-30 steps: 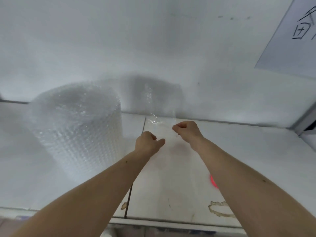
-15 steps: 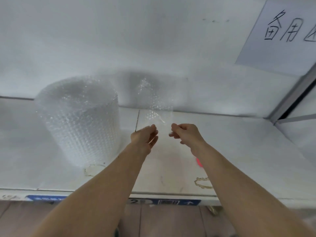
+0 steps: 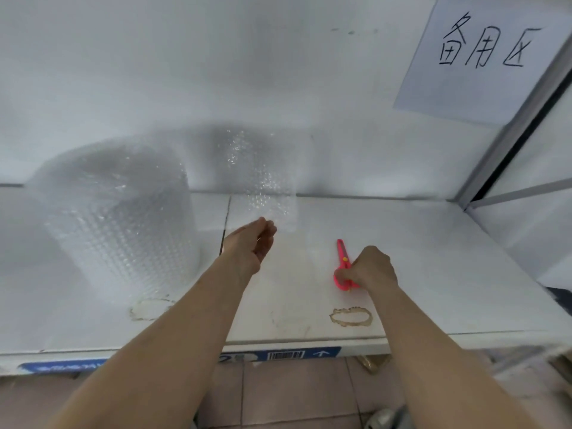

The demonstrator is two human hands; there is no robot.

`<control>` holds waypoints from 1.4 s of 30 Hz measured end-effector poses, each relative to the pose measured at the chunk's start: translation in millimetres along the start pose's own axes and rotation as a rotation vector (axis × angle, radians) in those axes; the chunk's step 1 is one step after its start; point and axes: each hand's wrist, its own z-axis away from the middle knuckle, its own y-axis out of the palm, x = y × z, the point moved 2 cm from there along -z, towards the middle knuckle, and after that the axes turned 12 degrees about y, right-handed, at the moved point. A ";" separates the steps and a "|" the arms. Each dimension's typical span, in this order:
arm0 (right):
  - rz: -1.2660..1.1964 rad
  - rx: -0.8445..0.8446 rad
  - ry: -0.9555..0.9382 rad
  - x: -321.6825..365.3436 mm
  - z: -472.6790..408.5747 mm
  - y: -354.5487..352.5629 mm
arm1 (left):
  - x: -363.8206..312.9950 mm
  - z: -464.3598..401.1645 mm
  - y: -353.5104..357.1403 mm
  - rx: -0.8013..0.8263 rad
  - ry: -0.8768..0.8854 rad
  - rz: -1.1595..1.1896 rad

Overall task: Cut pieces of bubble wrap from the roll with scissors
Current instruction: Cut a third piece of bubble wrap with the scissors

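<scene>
A: Left hand [image 3: 252, 243] raised, fingers [image 3: 267, 226] pinched on the lower edge of a bubble wrap sheet [image 3: 263, 181]. Held up off the surface [image 3: 433, 258], probably to keep the film taut and flat for a cut.

B: Sheet attached to the roll?

A: Cannot tell. Roll [image 3: 117, 218] upright at left, just beside the raised sheet; film too clear and blurred to trace a join between them.

B: Right hand?

A: Right hand [image 3: 371, 267] down on the surface, fingers curled round the handles of the pink scissors [image 3: 342, 264]. Blades closed, pointing away toward the back wall, lying flat. Looks like a pick-up grip; whether fingers are through the loops not visible.

B: Why scissors there?

A: Placed right of the sheet, within easy reach of the cutting hand. Sensible split: one hand tensions, the other cuts.

B: Stage?

A: Judged as preparation for a cut; blades not yet at the film.

B: Risk?

A: Thin film, single pinch point: likely to sag or twist once blades bite. Second grip point or firmer tension advisable.

B: Else?

A: Brown ring stains on the surface near the front edge; handwritten paper sign [image 3: 483, 57] on the wall, upper right.
</scene>
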 end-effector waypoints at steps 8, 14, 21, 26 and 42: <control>0.127 -0.055 -0.028 -7.3 -2.6 -2.2 | -0.2 -3.5 0.3 0.022 -0.006 0.001; 0.309 -0.068 -0.083 8.8 11.4 5.5 | -1.6 -2.2 0.0 0.024 -0.003 0.000; 0.443 -0.220 -0.263 28.0 28.7 21.0 | -3.0 -3.0 0.7 0.021 -0.020 0.006; -0.345 0.001 -0.231 35.0 34.7 21.8 | -4.9 -8.6 5.1 0.049 -0.056 0.055; -0.481 0.597 -0.124 52.8 67.7 48.0 | 0.0 -21.4 17.3 0.028 -0.060 0.107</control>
